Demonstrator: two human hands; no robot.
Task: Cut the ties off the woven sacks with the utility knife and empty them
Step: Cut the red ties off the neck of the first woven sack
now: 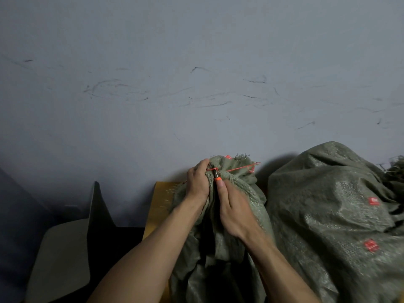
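The left hand (197, 182) grips the bunched neck of the soft, floppy woven sack (229, 206) on the wooden surface (158, 202), best held just below the thin red tie (235, 169), while the right hand (234, 209) grips the utility knife (217, 177) at it.

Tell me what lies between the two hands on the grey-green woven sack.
In the head view, a bunched fold of the sack; the orange-handled utility knife meets the red plastic tie just above.

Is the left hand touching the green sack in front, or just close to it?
Touching. The head view shows the left hand with its fingers curled round the bunched neck of the woven sack, with no gap between them.
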